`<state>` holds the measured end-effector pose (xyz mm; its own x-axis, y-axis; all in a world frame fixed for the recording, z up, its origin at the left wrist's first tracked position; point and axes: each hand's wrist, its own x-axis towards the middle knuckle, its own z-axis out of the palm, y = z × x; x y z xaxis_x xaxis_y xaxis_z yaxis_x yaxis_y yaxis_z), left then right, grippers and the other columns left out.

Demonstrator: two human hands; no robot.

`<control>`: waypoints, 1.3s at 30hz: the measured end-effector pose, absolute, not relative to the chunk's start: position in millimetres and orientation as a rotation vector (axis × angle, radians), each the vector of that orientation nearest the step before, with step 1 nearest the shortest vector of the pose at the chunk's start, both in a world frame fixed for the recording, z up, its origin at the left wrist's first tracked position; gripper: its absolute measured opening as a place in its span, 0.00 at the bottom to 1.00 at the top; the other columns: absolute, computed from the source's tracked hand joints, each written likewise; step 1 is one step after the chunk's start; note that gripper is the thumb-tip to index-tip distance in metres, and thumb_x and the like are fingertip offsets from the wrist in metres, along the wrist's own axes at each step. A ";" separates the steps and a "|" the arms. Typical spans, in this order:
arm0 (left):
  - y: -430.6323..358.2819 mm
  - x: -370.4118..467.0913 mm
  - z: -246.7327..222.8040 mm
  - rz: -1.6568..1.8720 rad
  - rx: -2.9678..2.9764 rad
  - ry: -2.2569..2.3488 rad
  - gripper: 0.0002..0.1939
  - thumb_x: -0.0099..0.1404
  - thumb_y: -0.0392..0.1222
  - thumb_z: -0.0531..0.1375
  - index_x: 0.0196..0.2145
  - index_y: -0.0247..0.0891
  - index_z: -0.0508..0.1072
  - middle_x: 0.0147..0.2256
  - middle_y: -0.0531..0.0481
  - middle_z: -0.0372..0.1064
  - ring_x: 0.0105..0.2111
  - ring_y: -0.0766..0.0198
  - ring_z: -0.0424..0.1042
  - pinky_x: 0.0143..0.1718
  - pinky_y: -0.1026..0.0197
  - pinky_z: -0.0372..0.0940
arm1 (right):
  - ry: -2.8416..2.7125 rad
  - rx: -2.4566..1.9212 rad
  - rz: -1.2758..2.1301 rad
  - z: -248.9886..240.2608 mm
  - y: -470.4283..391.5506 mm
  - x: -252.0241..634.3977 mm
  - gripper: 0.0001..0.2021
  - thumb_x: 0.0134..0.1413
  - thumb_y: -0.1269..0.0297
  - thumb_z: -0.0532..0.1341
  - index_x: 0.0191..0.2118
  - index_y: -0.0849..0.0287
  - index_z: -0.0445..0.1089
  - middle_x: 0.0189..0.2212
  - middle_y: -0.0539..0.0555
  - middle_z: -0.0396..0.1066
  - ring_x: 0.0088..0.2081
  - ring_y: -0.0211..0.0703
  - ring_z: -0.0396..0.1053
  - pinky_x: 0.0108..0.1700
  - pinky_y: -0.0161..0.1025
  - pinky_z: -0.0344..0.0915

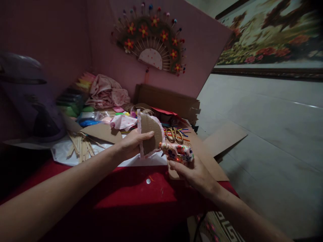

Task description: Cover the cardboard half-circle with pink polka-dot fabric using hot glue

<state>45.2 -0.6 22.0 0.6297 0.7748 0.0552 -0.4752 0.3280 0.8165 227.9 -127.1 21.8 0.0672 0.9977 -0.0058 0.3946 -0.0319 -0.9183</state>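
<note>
My left hand (132, 144) is closed on a half-round cardboard piece (151, 129), thumb on its brown face. Pink-and-white cloth is folded over the edges of this piece, which is held up on its side. My right hand (193, 171) grips a glue gun (178, 153) with a flowered covering and a small red light. The gun's orange tip points left, at the lower right edge of the cardboard piece. Gold-handled scissors (174, 135) lie just behind the gun.
Wooden sticks (82, 148) and another cardboard piece (103, 132) lie at the left. Behind are crumpled pink cloth (107, 92) and a cardboard box (166, 101). A decorated fan (151, 40) hangs on the pink wall. A red cloth (121, 191) covers the table front.
</note>
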 end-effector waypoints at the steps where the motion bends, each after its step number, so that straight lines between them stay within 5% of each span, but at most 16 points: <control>1: -0.3 45.2 21.9 0.843 0.914 0.378 0.12 0.55 0.32 0.65 0.39 0.30 0.73 0.33 0.45 0.74 0.30 0.62 0.73 0.34 0.61 0.69 | -1.427 -1.536 0.967 20.5 -127.1 228.0 0.17 0.51 0.50 0.63 0.36 0.62 0.72 0.22 0.50 0.67 0.22 0.35 0.61 0.22 0.33 0.59; 7: 0.1 45.3 20.9 0.841 0.910 0.381 0.12 0.55 0.33 0.66 0.38 0.30 0.73 0.33 0.45 0.74 0.30 0.63 0.74 0.34 0.61 0.69 | -1.433 -1.445 0.902 22.5 -127.0 224.9 0.16 0.48 0.53 0.66 0.36 0.61 0.73 0.26 0.51 0.71 0.28 0.39 0.67 0.31 0.35 0.65; 19: 1.0 44.6 19.1 0.838 0.932 0.381 0.12 0.55 0.34 0.66 0.38 0.31 0.72 0.33 0.44 0.74 0.30 0.62 0.73 0.36 0.60 0.68 | -1.353 -1.490 0.994 18.7 -126.7 222.1 0.13 0.51 0.55 0.64 0.28 0.60 0.68 0.19 0.47 0.62 0.21 0.34 0.59 0.23 0.33 0.59; 31: -0.8 46.1 22.8 0.854 0.876 0.428 0.12 0.55 0.32 0.65 0.38 0.30 0.73 0.33 0.44 0.74 0.31 0.63 0.73 0.36 0.61 0.69 | -1.488 -1.450 0.915 24.1 -128.8 218.8 0.11 0.54 0.57 0.61 0.38 0.59 0.72 0.26 0.50 0.68 0.27 0.38 0.64 0.29 0.35 0.62; 39: -1.7 45.7 23.4 0.857 0.872 0.433 0.10 0.56 0.31 0.65 0.38 0.30 0.73 0.33 0.44 0.74 0.30 0.63 0.73 0.36 0.62 0.68 | -1.528 -1.463 0.874 28.6 -128.9 217.4 0.12 0.53 0.55 0.61 0.35 0.59 0.73 0.23 0.50 0.67 0.26 0.39 0.65 0.29 0.36 0.64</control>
<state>45.7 -1.7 23.4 0.6003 0.7998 0.0023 -0.4720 0.3520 0.8083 217.4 -128.9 28.6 0.0192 0.9950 0.0983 0.4200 0.0812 -0.9039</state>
